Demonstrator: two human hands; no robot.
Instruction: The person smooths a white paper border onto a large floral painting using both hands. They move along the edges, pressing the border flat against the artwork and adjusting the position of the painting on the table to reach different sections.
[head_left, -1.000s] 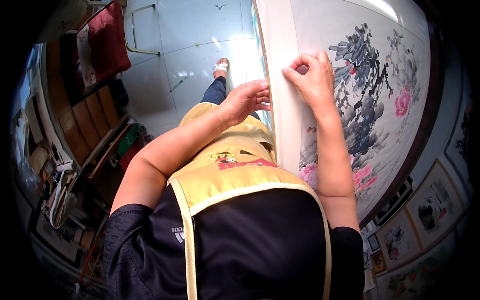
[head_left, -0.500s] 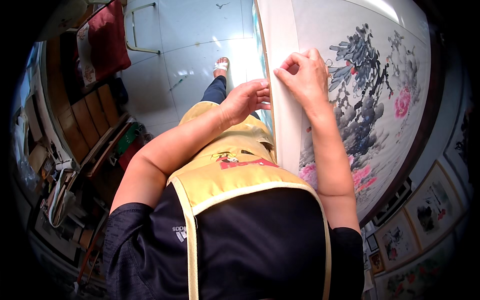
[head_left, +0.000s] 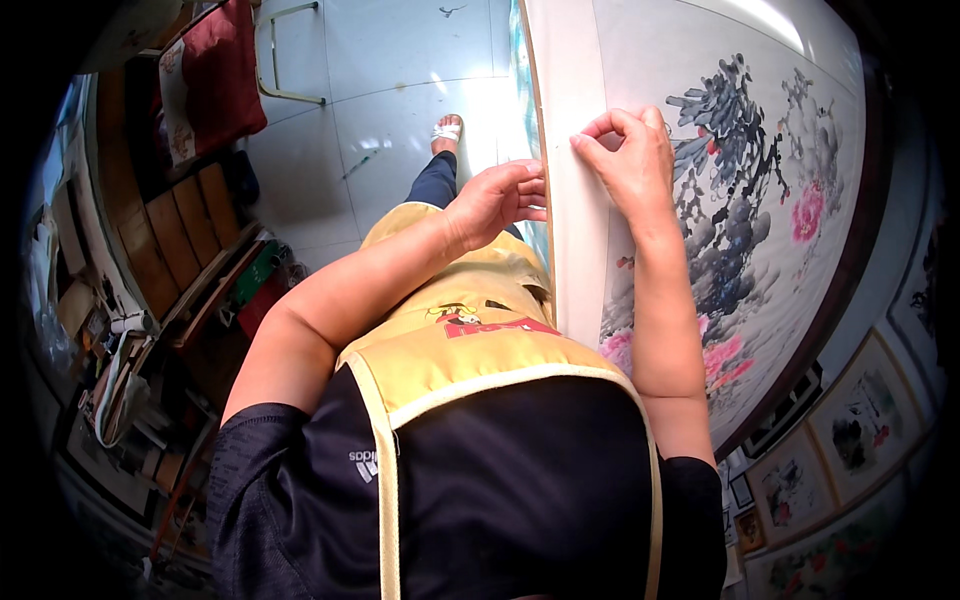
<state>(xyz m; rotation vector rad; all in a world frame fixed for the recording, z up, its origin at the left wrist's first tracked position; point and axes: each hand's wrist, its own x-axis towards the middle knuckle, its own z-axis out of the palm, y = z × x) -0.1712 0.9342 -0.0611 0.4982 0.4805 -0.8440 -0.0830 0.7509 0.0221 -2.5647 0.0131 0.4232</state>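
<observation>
A large painting [head_left: 730,285] with grey-black leaves and pink flowers stands at my right, with a pale border strip [head_left: 578,270] along its near left side. Over that strip my right hand [head_left: 640,165] is closed in a pinch, thumb and index tip together; whatever lies between them is too small to make out. My left hand [head_left: 495,205] is at the panel's thin brown edge [head_left: 546,185], its thumb close to the edge. Its fingers are slightly bent and apart, with their tips at or partly behind the edge, and I see nothing held in them.
A metal-legged frame [head_left: 285,55] and a red cloth [head_left: 215,85] are at the far left. Wooden boards and cluttered shelves [head_left: 185,235] line the left side. Framed pictures [head_left: 865,415] stand at the lower right. Tiled floor [head_left: 385,120] lies ahead.
My right hand has shifted slightly right and down, its pinched fingertips now farther from the panel's edge. My left hand stays at the edge. The whole view has moved slightly.
</observation>
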